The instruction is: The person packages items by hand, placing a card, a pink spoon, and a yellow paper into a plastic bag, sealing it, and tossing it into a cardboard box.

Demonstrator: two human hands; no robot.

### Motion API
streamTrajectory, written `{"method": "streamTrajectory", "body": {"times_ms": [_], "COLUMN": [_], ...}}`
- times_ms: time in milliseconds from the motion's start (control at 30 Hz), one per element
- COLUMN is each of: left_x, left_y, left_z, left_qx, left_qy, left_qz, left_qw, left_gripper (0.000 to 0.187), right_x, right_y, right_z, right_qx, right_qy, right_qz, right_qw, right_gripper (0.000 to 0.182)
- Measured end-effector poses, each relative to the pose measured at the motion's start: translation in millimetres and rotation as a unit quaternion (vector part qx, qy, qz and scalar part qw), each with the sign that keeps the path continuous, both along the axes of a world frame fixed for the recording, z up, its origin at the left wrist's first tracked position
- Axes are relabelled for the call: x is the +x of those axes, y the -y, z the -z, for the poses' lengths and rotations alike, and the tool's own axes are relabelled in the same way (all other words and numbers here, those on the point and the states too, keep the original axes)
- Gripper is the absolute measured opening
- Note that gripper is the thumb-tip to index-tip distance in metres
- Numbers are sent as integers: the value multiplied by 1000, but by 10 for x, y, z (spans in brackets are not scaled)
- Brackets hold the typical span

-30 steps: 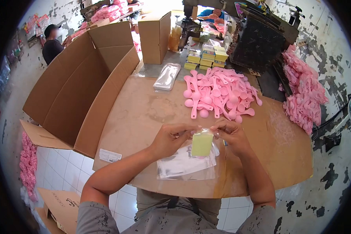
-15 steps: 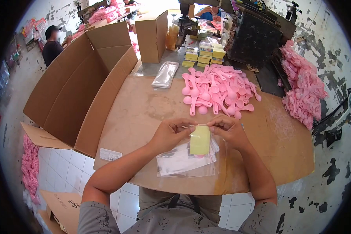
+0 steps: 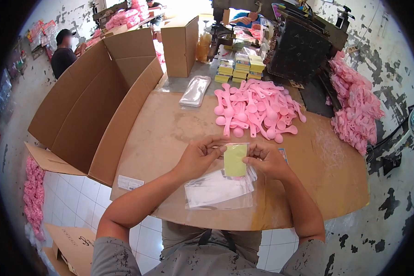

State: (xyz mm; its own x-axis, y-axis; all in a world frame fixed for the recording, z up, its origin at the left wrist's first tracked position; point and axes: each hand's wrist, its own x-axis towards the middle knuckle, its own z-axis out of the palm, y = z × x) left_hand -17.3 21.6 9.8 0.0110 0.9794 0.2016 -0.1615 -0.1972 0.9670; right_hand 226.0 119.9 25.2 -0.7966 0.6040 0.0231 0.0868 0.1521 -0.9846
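Note:
My left hand (image 3: 199, 157) and my right hand (image 3: 267, 160) together hold a small clear bag with a yellow-green card inside (image 3: 235, 159), just above the brown table (image 3: 170, 129). The left fingers pinch its upper left corner. The right thumb and fingers grip its right edge. Under my hands lies a flat stack of empty clear bags (image 3: 218, 188). A pile of pink plastic scoops (image 3: 255, 110) lies farther back on the table.
A large open cardboard box (image 3: 94, 99) stands at the left. Behind are a closed carton (image 3: 179, 43), a packet of clear bags (image 3: 194, 90), stacks of yellow cards (image 3: 241, 66) and a black machine (image 3: 301, 50). Pink bagged items (image 3: 356, 108) hang at right. A person (image 3: 62, 53) sits far left.
My right hand has slid from the bag's top edge down to its right side. The bag with the card sits slightly lower and flatter between my hands.

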Motion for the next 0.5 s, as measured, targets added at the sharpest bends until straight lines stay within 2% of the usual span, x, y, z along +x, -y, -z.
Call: {"method": "streamTrajectory", "body": {"times_ms": [100, 233, 300, 333, 367, 400, 433, 500], "left_x": [101, -32, -166, -311, -446, -521, -572, -621], "left_y": [68, 69, 108, 108, 96, 55, 45, 89], "left_z": [-111, -61, -344, -387, -432, -563, -701, -842], "left_qx": [43, -23, -52, -21, 10, 84, 155, 165], "left_qy": [46, -29, -88, -77, -65, 80, 220, 230], "left_qz": [-1, 69, 66, 0, -66, -164, -255, -257], "left_qw": [998, 997, 993, 997, 996, 980, 929, 924], "left_gripper": [33, 27, 27, 27, 28, 27, 26, 31], "right_x": [-16, -19, -6, 17, 73, 156, 229, 339], "right_y": [23, 148, 95, 53, 27, -5, -45, -130], "right_z": [-66, -330, -277, -242, -285, -363, -409, -423], "right_qx": [5, 44, 64, 72, 133, 194, 252, 317], "right_qy": [-34, -38, -72, -98, -38, 22, 80, 105], "right_qz": [8, 41, 66, 78, 89, 98, 109, 136], "right_qw": [999, 998, 993, 989, 986, 976, 958, 933], "right_gripper": [22, 23, 23, 22, 22, 22, 22, 23]}}
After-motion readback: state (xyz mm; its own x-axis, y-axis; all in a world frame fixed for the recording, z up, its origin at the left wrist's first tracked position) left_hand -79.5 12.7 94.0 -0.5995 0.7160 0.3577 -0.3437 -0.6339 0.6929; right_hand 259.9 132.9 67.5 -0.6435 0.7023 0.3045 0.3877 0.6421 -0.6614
